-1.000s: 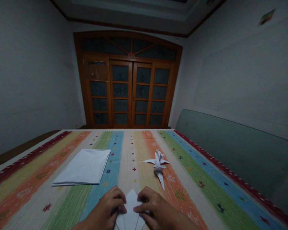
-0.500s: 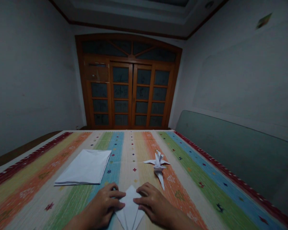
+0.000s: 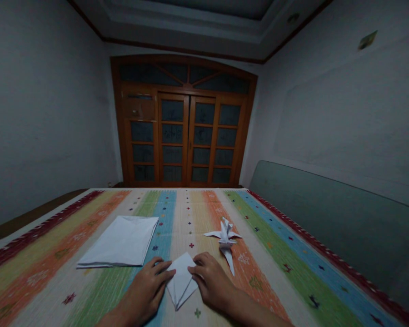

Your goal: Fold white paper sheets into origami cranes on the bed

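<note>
White folded paper sits between both hands.

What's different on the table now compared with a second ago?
The folded paper has slid away from the person and turned, its near tip swinging left. The left hand and right hand moved with it, staying on its edges. The white sheets and paper figure stayed put.

left hand, right hand: on folded paper | paper figure: beyond | cloth: beneath
</note>
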`<state>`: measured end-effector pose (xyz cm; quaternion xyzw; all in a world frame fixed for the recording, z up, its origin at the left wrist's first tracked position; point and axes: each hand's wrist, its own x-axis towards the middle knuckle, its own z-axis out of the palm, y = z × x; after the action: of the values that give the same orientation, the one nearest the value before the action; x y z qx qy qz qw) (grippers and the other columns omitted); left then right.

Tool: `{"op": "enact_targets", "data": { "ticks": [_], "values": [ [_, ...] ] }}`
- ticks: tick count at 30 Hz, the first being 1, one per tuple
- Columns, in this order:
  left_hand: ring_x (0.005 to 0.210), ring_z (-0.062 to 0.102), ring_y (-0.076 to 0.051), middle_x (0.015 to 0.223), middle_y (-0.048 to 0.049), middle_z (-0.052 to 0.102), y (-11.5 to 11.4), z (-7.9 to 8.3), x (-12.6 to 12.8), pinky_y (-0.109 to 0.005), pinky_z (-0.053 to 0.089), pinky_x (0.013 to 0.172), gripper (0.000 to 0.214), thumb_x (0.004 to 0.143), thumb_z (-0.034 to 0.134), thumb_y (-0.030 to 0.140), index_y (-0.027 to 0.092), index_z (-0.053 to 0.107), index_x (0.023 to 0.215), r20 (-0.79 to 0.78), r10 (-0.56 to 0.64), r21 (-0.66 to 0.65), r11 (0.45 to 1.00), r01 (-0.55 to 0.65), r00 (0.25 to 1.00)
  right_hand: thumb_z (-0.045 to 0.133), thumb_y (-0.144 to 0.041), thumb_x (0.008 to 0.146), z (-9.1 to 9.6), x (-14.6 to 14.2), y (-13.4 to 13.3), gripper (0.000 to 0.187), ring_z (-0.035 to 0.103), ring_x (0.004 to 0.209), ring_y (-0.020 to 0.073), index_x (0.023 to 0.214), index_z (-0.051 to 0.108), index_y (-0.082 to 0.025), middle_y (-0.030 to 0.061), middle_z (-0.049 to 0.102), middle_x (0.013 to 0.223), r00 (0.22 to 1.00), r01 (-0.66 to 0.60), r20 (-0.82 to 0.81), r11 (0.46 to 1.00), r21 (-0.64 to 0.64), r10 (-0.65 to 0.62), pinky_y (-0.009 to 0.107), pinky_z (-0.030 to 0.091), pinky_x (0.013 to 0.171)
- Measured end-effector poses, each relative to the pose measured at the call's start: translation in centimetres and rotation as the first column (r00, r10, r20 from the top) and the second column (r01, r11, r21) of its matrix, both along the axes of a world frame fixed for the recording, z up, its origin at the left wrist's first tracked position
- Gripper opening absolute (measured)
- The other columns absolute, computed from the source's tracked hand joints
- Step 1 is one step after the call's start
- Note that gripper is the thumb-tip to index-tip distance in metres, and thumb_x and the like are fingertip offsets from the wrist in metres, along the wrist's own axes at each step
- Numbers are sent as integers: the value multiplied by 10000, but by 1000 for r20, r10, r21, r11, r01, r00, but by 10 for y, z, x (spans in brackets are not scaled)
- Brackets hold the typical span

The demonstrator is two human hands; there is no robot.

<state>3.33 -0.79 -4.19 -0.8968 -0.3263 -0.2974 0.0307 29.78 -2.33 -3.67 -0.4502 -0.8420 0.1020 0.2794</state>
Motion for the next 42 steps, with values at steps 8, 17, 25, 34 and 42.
{"op": "enact_targets", "data": {
  "ticks": [8,17,25,34,42],
  "values": [
    [1130,673,-308,1220,-80,759,4,-8,1,-469,577,982,325,970,661,330,255,694,1285,64,177,-17,984,-177,982,713,-75,841,-1,-16,6,165,630,1023,263,962,778,-168,109,673,1052,983,118,-133,992,-50,-124,380,502,940],
    [1250,614,-339,1362,-100,675,-6,-3,4,-520,519,1074,604,829,791,237,315,606,1398,39,83,-167,983,-75,996,672,-89,873,-1,-12,2,152,647,992,273,961,762,-173,108,690,1009,986,75,-145,995,-65,-84,392,509,908],
    [1363,555,-371,1550,-128,505,-10,0,0,-565,498,1103,600,843,735,150,346,604,1395,53,8,-278,961,7,999,733,-90,725,-6,-8,11,777,635,1083,293,1467,515,-171,124,678,1189,924,43,-365,980,-195,-113,453,471,1027],
    [1431,478,-371,1647,-124,348,-12,-6,10,-484,514,1098,674,889,707,199,340,488,1510,399,49,-411,902,131,915,668,-110,675,-4,-10,20,663,592,689,170,1322,580,-222,-38,612,791,706,-186,-703,937,-295,-81,247,438,591],
    [947,764,-246,982,-53,762,-6,-3,17,-363,602,885,756,929,684,485,230,335,1549,645,236,-591,757,279,727,643,-184,726,-8,-10,21,277,705,863,236,1000,616,-210,37,709,916,654,-178,-755,962,-207,-41,332,566,776]
  ]
}}
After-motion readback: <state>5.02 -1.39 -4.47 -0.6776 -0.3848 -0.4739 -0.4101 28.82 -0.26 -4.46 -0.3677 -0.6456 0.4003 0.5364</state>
